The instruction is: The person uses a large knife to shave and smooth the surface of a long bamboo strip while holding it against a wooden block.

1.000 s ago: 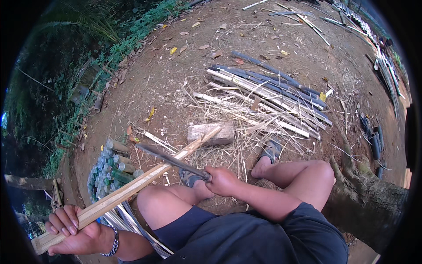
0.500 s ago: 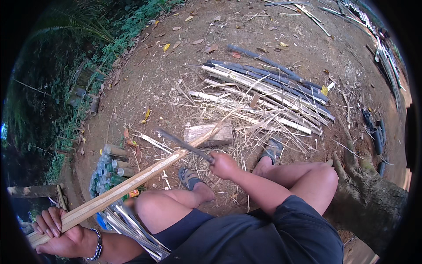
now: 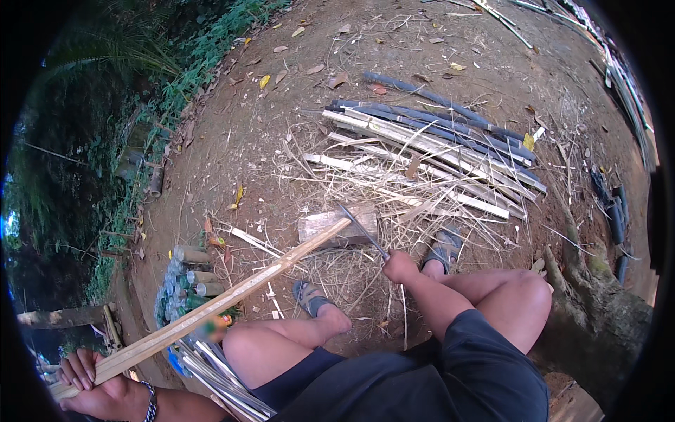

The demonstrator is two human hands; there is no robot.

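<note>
My left hand (image 3: pixel 98 387), at the lower left, is wrapped round one end of a long split bamboo strip (image 3: pixel 218 301). The strip slants up to the right, its far end resting over a squared wooden block (image 3: pixel 369 228) on the ground. My right hand (image 3: pixel 401 267) grips a long knife; its handle is hidden in the fist. The narrow dark blade (image 3: pixel 363 228) points up and left, crossing at or very near the strip's far tip. Whether the edge touches the wood I cannot tell.
Beyond the block lies a pile of split bamboo strips (image 3: pixel 429 151) with dark poles and thin shavings. Plastic bottles (image 3: pixel 169 285) and cut bamboo pieces stand left. More pale strips (image 3: pixel 218 376) lie beside my left leg. A tree trunk (image 3: pixel 598 323) rises at right.
My right hand and the knife have moved right along the strip, from its middle part to its far tip. My left hand keeps its hold, and the view has shifted slightly.
</note>
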